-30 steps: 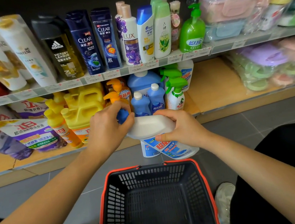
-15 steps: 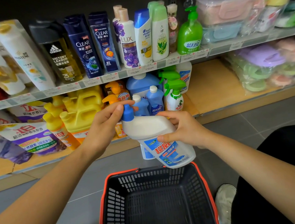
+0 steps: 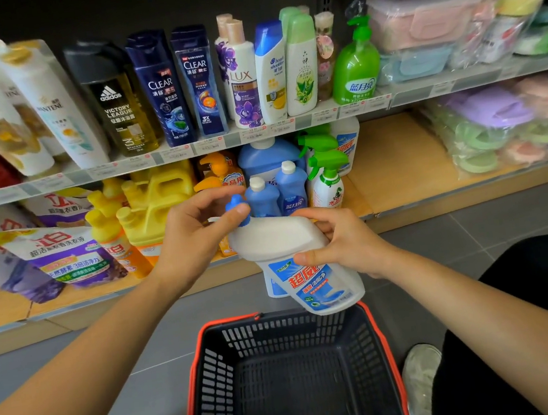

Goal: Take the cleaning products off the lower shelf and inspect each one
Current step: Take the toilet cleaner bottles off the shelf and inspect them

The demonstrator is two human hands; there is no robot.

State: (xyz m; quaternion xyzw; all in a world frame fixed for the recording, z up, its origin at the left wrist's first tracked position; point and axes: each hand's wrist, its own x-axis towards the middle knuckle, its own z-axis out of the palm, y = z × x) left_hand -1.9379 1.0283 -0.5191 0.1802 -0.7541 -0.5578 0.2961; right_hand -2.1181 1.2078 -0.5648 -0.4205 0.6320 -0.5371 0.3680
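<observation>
While the right hand (image 3: 347,250) grips one white bottle (image 3: 276,238), the left hand (image 3: 194,244) pinches its one blue cap (image 3: 237,208).

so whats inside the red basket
In the basket only its bare black mesh floor and walls show. The white bottle covers its far right corner, and its near end runs out of frame.

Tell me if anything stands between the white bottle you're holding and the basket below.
Nothing visible does. The white bottle, pinched by the left hand at its blue cap and gripped by the right hand round its body, hangs above the far rim of the basket.
</observation>
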